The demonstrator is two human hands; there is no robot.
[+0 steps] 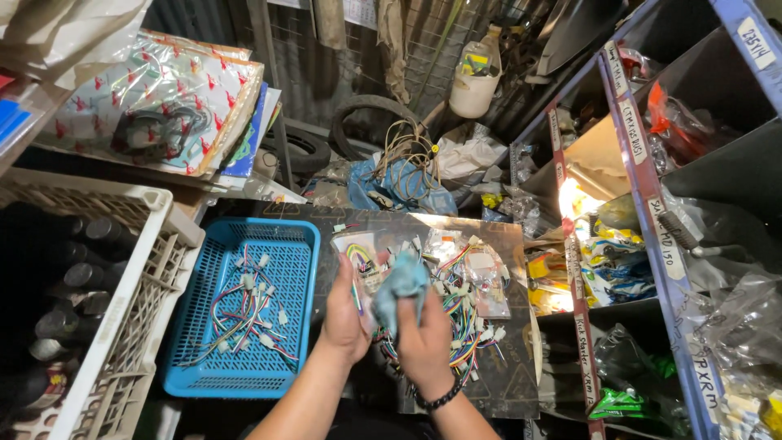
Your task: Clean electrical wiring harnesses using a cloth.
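A few wiped wire harnesses (244, 314) already lie in the blue basket (183, 371) at nine o'clock, the left hand (346, 314) grips a bagged harness (358, 259) while the right hand (423, 338) clenches a blue rag (401, 285), and many bundles (468, 314) wait at three o'clock on the dark board (521, 383) among cluttered shelves (652, 244).

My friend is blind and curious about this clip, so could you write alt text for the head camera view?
Two bare hands, the left hand and right hand, hold a light blue cloth against a small plastic packet above a board heaped with colourful wire connectors. To the left sits a blue plastic basket with more wires, amid cluttered shelves.
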